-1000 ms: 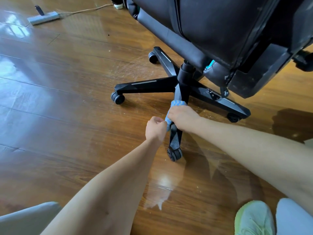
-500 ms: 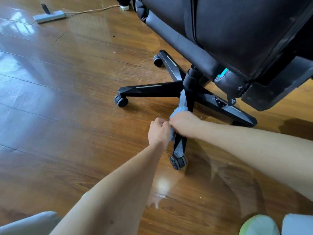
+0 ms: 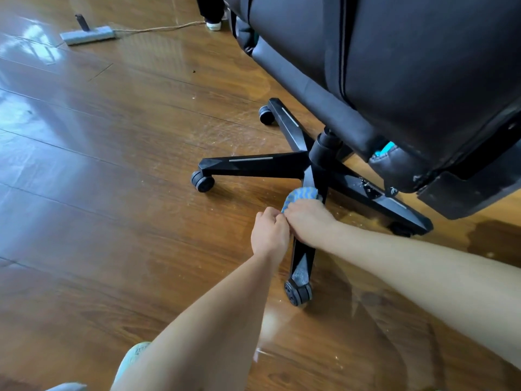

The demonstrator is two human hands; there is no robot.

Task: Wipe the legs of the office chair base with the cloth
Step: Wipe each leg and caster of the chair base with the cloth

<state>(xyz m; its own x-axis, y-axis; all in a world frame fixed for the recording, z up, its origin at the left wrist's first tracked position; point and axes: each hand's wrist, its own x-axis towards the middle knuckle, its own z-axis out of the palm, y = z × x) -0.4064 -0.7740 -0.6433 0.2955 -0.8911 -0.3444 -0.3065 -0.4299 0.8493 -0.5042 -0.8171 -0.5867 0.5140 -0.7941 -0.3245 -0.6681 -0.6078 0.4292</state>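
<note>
Hands are meeting over the nearest leg point(image 3: 303, 255) of the base point(image 3: 253, 165). Right hand point(image 3: 308, 221) is gripping the blue cloth point(image 3: 301, 194) and pressing it onto the leg just short of the hub point(image 3: 324, 148); left hand point(image 3: 269, 235), fingers curled, is pinching the cloth's left edge beside it. The leg's long axis is running from the hub toward the person, ending at a caster point(image 3: 297, 292) on the floor point(image 3: 112, 221). Most of its length is lying between hands and caster, so the coming stroke is probably calling for a pull toward the body, right hand leading.
</note>
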